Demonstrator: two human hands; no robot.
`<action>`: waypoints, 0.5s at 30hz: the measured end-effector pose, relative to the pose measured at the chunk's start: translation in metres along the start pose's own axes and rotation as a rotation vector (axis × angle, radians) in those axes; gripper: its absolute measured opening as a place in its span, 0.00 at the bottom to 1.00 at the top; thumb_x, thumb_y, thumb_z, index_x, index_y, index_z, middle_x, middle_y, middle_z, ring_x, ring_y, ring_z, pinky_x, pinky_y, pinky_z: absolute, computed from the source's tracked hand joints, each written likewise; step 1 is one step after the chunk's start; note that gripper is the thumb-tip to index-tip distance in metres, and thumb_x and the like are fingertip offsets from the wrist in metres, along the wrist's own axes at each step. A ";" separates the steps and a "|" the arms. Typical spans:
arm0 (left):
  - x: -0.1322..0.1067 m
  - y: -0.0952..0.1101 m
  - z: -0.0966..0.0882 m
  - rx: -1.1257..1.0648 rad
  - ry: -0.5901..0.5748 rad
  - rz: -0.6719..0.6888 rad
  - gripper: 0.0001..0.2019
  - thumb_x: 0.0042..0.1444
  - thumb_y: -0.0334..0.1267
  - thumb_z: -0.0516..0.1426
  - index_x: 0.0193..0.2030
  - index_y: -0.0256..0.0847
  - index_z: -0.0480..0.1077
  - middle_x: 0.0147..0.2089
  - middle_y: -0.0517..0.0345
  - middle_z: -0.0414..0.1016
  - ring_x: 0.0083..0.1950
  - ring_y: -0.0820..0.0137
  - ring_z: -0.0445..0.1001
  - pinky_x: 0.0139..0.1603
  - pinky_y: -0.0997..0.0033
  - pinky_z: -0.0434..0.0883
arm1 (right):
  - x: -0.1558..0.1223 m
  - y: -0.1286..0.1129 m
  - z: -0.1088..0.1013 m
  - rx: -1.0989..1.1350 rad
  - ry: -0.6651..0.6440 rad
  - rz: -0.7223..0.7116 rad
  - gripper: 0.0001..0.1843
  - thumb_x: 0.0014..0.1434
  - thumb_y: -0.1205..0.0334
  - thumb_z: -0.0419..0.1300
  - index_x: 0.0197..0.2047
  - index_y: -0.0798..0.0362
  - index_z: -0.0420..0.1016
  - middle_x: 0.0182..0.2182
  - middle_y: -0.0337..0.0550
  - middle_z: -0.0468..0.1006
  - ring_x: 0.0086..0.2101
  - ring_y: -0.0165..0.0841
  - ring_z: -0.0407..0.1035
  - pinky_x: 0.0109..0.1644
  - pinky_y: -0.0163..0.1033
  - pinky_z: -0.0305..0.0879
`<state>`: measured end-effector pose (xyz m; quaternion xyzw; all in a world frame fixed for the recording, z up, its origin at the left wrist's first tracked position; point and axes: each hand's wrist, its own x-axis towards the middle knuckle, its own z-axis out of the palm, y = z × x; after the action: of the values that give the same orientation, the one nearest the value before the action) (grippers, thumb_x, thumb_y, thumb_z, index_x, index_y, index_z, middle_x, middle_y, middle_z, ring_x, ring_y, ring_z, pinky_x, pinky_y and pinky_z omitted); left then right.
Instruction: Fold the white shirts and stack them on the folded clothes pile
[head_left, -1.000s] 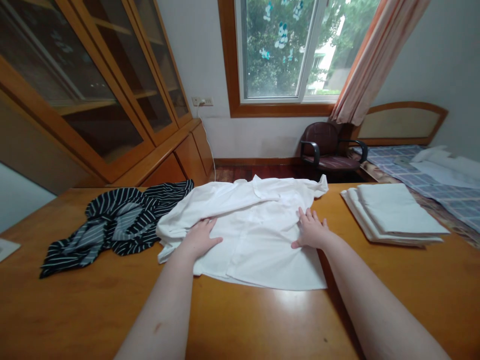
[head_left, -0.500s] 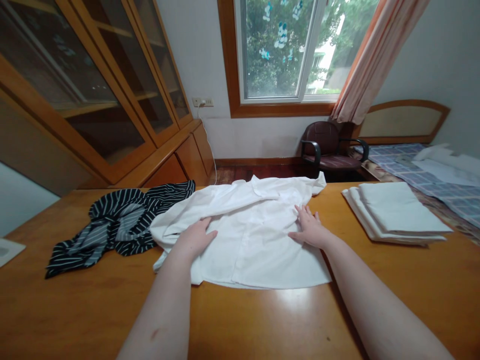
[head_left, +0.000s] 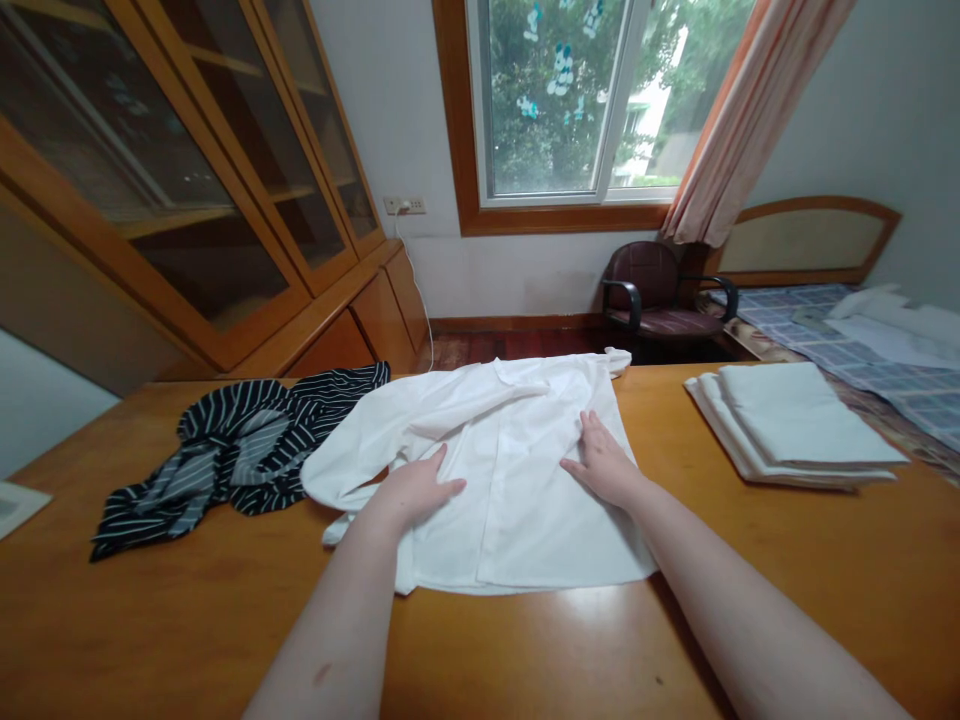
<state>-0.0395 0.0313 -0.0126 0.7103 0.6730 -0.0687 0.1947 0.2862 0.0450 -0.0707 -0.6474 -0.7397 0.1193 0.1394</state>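
A white shirt (head_left: 517, 500) lies spread on the wooden table (head_left: 150, 620), its collar toward the window. My left hand (head_left: 416, 487) rests flat on the shirt's left side, fingers stretched out and thumb apart. My right hand (head_left: 600, 462) lies flat on the shirt's right side with fingers extended toward the collar. Neither hand holds anything. A loose sleeve bunches at the shirt's left edge, just beyond my left hand.
A black-and-white striped garment (head_left: 232, 450) lies crumpled on the table's left. Folded white cloths (head_left: 795, 425) are stacked at the right. A glass-door cabinet (head_left: 187, 180) stands left; a dark armchair (head_left: 652, 295) and a bed (head_left: 862, 340) lie beyond the table.
Both hands slid inward toward the shirt's middle, and the shirt's sides have drawn in, so it looks narrower. The far right sleeve pulled back from the table edge.
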 end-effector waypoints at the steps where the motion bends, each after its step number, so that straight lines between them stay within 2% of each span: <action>1: 0.000 0.000 0.000 -0.033 0.009 -0.011 0.35 0.56 0.57 0.47 0.68 0.44 0.52 0.58 0.44 0.69 0.56 0.50 0.69 0.52 0.58 0.65 | 0.000 0.000 0.001 -0.044 -0.025 -0.001 0.47 0.57 0.45 0.51 0.68 0.67 0.38 0.66 0.63 0.44 0.66 0.44 0.36 0.67 0.49 0.40; 3: 0.004 -0.001 0.001 -0.094 0.053 -0.043 0.30 0.60 0.53 0.41 0.66 0.43 0.56 0.59 0.45 0.68 0.58 0.53 0.67 0.54 0.59 0.63 | 0.001 0.001 0.000 -0.124 -0.055 0.016 0.47 0.57 0.42 0.48 0.68 0.67 0.40 0.66 0.61 0.45 0.66 0.45 0.36 0.67 0.51 0.37; 5: 0.008 -0.005 0.003 -0.128 0.093 -0.076 0.28 0.61 0.48 0.42 0.66 0.41 0.56 0.60 0.44 0.67 0.59 0.56 0.67 0.56 0.61 0.62 | 0.003 0.003 0.000 -0.183 -0.063 0.041 0.48 0.58 0.40 0.46 0.68 0.67 0.39 0.67 0.60 0.45 0.65 0.45 0.37 0.67 0.52 0.35; 8: 0.012 -0.011 0.004 -0.160 0.078 -0.076 0.35 0.54 0.47 0.52 0.67 0.37 0.51 0.58 0.42 0.69 0.57 0.55 0.69 0.54 0.63 0.65 | 0.006 0.008 0.001 -0.243 -0.057 0.054 0.49 0.58 0.37 0.43 0.69 0.66 0.39 0.67 0.58 0.44 0.65 0.45 0.37 0.67 0.51 0.36; 10: 0.013 -0.014 0.004 -0.192 0.063 -0.052 0.41 0.48 0.48 0.58 0.67 0.36 0.51 0.56 0.42 0.70 0.55 0.55 0.71 0.52 0.64 0.67 | 0.007 0.013 0.001 -0.275 -0.060 0.039 0.49 0.58 0.35 0.42 0.69 0.65 0.41 0.67 0.57 0.44 0.66 0.45 0.37 0.66 0.51 0.36; 15: 0.014 -0.021 0.001 -0.162 0.051 -0.043 0.46 0.39 0.52 0.63 0.65 0.37 0.54 0.56 0.42 0.70 0.53 0.53 0.72 0.49 0.64 0.68 | 0.007 0.034 -0.008 -0.323 -0.081 -0.005 0.47 0.58 0.35 0.40 0.68 0.62 0.45 0.67 0.55 0.44 0.66 0.44 0.37 0.66 0.50 0.36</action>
<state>-0.0586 0.0444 -0.0229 0.6792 0.6960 -0.0002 0.2328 0.3195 0.0562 -0.0752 -0.6544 -0.7557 0.0244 0.0040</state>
